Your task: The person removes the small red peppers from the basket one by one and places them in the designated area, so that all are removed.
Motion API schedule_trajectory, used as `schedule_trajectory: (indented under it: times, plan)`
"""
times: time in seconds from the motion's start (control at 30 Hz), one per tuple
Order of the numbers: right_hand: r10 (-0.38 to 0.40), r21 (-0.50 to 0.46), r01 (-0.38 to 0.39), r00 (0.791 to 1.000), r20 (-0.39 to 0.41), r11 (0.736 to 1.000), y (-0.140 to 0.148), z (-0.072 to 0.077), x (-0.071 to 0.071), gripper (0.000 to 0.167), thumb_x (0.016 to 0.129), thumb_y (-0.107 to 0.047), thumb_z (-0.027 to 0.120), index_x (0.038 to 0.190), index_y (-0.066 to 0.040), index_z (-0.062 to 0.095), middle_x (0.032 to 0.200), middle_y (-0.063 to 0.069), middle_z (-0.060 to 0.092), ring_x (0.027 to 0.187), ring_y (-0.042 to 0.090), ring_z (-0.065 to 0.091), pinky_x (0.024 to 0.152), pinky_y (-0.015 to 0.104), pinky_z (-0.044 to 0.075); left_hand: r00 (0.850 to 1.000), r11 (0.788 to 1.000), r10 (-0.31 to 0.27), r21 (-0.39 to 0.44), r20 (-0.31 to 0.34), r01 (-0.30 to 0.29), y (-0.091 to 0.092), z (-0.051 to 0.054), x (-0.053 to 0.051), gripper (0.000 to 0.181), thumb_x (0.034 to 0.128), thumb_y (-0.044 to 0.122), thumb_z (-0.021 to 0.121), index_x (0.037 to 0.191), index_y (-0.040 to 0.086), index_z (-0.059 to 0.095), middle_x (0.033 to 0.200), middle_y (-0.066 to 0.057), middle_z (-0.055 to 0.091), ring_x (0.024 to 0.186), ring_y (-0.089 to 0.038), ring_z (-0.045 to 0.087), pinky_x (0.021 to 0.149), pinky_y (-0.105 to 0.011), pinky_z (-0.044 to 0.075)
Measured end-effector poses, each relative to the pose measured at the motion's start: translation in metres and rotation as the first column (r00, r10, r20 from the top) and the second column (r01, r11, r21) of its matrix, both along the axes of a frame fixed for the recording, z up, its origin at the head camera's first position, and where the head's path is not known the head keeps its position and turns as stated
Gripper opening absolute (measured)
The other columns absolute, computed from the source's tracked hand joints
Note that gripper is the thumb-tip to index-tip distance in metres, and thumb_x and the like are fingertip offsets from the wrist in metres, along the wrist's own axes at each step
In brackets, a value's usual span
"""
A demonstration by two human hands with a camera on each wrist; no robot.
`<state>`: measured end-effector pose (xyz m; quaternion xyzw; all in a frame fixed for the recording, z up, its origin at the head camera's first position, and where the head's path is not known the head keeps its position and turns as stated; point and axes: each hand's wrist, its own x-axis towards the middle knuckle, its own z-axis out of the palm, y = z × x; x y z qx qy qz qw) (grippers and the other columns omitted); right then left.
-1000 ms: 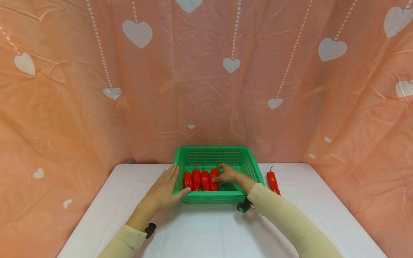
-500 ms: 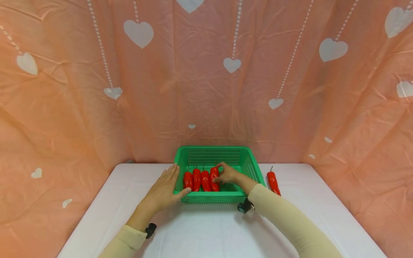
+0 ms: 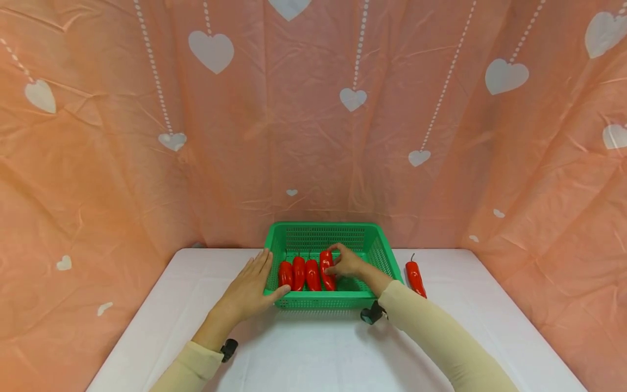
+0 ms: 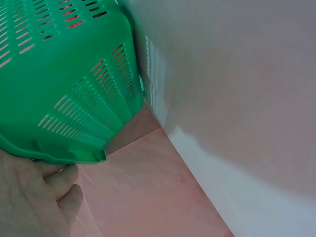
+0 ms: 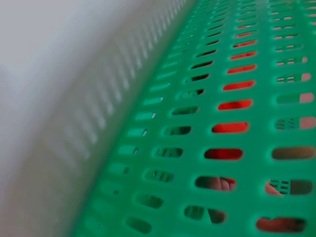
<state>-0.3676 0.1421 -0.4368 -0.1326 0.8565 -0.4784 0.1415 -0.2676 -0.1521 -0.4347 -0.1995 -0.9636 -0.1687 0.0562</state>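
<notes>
A green perforated plastic basket [image 3: 323,302] stands at the table's far side. Inside, three red chili peppers [image 3: 299,273] lie side by side on its left. My right hand [image 3: 349,263] reaches over the front rim and pinches another red chili pepper [image 3: 327,268] near its top. With fingers extended, my left hand [image 3: 247,291] rests on the left rim, its thumb along the front rim. The left wrist view has the left hand [image 4: 34,197] at the rim of the basket [image 4: 64,79]. The basket wall [image 5: 163,118] mostly hides the right hand in the right wrist view.
One more red chili pepper [image 3: 415,276] lies on the white tablecloth [image 3: 303,354], right of the basket. Behind the table hangs a pink curtain [image 3: 313,179] with white hearts. Each wrist wears a small black camera.
The chili pepper in my right hand has shifted slightly up and right, away from the one beside it. My left hand has stayed in place.
</notes>
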Motion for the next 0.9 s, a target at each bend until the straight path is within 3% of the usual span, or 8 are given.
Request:
schedule_trajectory:
  times: [0.37, 0.9]
  plan:
    - [-0.103, -0.001, 0.103, 0.994, -0.029, 0.995, 0.000, 0.000, -0.003, 0.064, 0.093, -0.001, 0.083, 0.148, -0.002, 0.050, 0.106, 0.018, 0.061, 0.077, 0.027, 0.070, 0.073, 0.042, 0.065, 1.000, 1.000, -0.001, 0.003, 0.007, 0.001, 0.000, 0.001, 0.000, 0.108, 0.1022, 0.075, 0.048, 0.166, -0.009, 0.022, 0.177, -0.023, 0.016, 0.165, -0.040, 0.014, 0.134, -0.053, 0.014]
    - [-0.108, -0.142, 0.098, 0.992, -0.065, 0.985, 0.003, 0.015, 0.007, 0.069, 0.095, -0.005, 0.082, 0.153, -0.004, 0.047, 0.119, 0.025, 0.062, 0.083, 0.027, 0.075, 0.088, 0.059, 0.063, 1.000, 1.000, -0.005, 0.011, -0.001, 0.005, 0.000, 0.001, -0.001, 0.105, 0.1030, 0.071, 0.052, 0.166, -0.009, 0.023, 0.177, -0.024, 0.017, 0.165, -0.041, 0.016, 0.134, -0.053, 0.014]
